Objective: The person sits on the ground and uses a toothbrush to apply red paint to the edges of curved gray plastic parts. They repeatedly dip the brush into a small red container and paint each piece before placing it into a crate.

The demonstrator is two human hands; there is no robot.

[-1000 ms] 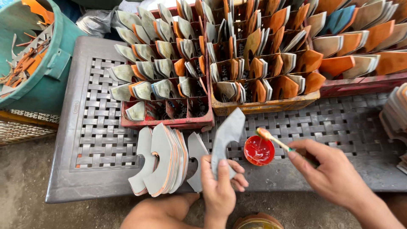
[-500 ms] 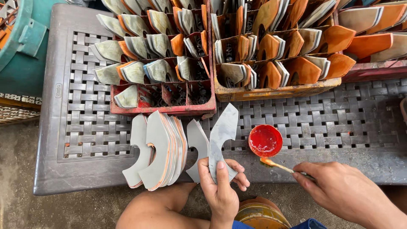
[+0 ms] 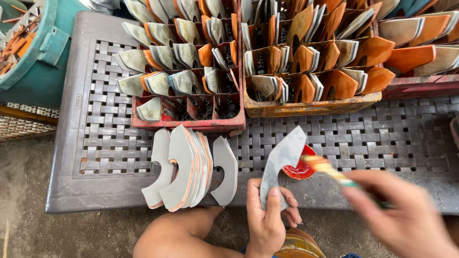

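Left grip [image 3: 267, 224] clenched on grey blade [image 3: 282, 160]; right grip [image 3: 406, 217] grasping brush [image 3: 330, 168], lifted from red paint dish [image 3: 297, 168] toward blade edge.

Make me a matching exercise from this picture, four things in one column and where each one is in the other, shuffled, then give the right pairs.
Things:
1. grey curved blade
2. paintbrush
3. red paint dish
4. stack of grey blades

Places:
A. on the woven table, just behind the held blade
B. in the left hand
C. on the table's front edge, below the red crate
D. in the right hand

Pairs: 1-B, 2-D, 3-A, 4-C
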